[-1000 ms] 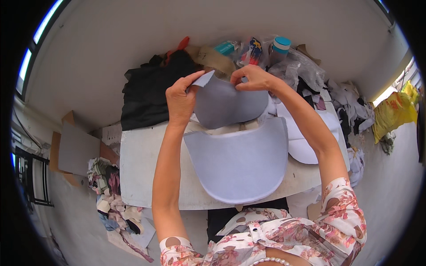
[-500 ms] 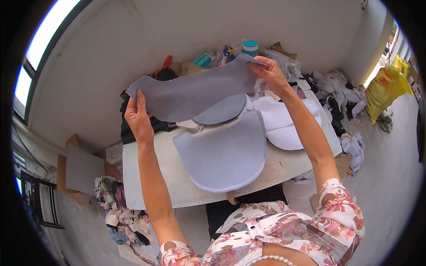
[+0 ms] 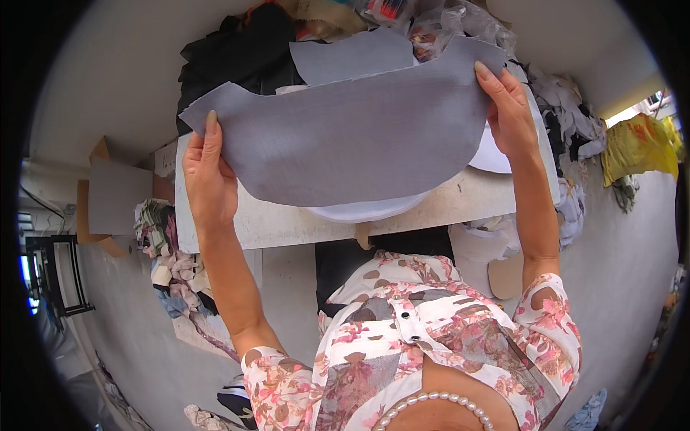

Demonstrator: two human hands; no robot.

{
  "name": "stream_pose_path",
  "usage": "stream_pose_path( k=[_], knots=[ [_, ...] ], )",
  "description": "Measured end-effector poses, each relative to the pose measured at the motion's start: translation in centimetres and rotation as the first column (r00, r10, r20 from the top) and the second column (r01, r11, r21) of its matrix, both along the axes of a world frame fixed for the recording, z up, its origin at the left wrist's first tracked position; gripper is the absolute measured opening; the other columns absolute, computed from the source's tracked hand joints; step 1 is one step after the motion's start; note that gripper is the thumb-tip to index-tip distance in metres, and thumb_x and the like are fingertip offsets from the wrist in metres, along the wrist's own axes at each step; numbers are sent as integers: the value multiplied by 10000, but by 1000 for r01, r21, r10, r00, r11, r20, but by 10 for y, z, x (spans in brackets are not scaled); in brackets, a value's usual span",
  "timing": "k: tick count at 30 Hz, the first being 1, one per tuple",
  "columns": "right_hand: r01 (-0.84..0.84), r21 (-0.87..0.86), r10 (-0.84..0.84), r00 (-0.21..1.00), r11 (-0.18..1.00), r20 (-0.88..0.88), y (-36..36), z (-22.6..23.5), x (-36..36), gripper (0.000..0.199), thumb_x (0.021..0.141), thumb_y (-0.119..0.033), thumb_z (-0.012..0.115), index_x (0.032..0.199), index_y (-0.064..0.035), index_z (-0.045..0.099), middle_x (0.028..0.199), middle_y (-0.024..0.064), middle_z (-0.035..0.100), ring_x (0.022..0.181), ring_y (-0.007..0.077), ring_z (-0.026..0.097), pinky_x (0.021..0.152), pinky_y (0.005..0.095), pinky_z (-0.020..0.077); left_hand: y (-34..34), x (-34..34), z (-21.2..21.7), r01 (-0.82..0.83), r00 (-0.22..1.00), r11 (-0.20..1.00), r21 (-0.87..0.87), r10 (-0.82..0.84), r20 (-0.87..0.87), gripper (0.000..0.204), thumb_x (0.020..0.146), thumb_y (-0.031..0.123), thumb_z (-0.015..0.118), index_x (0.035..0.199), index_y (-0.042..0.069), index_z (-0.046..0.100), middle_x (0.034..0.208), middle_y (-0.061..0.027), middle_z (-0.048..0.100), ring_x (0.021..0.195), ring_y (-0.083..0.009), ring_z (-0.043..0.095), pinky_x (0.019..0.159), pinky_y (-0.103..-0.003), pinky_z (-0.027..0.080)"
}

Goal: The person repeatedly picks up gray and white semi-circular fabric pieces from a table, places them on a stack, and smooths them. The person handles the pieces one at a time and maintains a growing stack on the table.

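A wide grey cut fabric piece [image 3: 352, 136] with a curved lower edge is stretched between my two hands above the table. My left hand [image 3: 210, 183] pinches its left corner, thumb on top. At the other end my right hand [image 3: 509, 108] grips the right corner the same way. Behind it, another grey piece [image 3: 352, 56] lies on the table. Below the held piece, the pale rounded edge of a stacked piece [image 3: 370, 208] shows; the rest is hidden. Part of a white piece [image 3: 491, 154] peeks out near my right wrist.
The white table [image 3: 280, 233] stands before me. Black cloth [image 3: 241, 61] and clear plastic bags [image 3: 438, 32] crowd its far side. Scrap heaps lie on the floor at left [image 3: 172, 266] and right [image 3: 575, 108]. A yellow bag [image 3: 636, 147] and a cardboard box [image 3: 118, 197] stand farther out.
Both hands have spread slightly apart and brought the grey fabric piece nearer, so it now covers most of the rounded piece on the table. The view has tilted downward.
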State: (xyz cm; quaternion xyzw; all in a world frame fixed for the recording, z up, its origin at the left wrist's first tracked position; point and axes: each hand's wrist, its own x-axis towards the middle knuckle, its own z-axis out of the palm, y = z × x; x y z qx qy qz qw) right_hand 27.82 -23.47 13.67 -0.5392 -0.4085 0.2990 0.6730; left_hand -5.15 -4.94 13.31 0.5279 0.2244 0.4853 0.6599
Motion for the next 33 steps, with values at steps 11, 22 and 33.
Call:
stream_pose_path(
  k=[11, 22, 33],
  knots=[
    [20, -245, -3, 997, 969, 71, 23, -51, 1, 295, 955, -333, 550, 991, -52, 630, 731, -47, 583, 608, 16, 514, 516, 165, 406, 29, 23, -72, -65, 960, 987, -150, 21, -279, 184, 941, 255, 599, 953, 77, 646, 768, 59, 597, 626, -19, 512, 545, -184, 413],
    [444, -121, -219, 637, 888, 739, 46, -93, 5, 260, 879, -215, 613, 777, 4, 515, 592, 190, 541, 527, 357, 538, 515, 413, 405, 35, 52, -96, -261, 600, 875, 408, 478, -642, 289, 858, 257, 700, 795, -13, 618, 560, 26, 503, 533, -46, 406, 502, -219, 340],
    [545, -160, -147, 476, 823, 867, 41, -66, -11, 421, 879, -376, 604, 1173, -78, 562, 1041, 170, 638, 979, 299, 613, 760, 414, 486, 21, 44, -85, -199, 482, 767, 610, 618, -621, 410, 877, 317, 649, 1193, 64, 587, 1022, -71, 641, 922, -175, 598, 784, -324, 473]
  ],
)
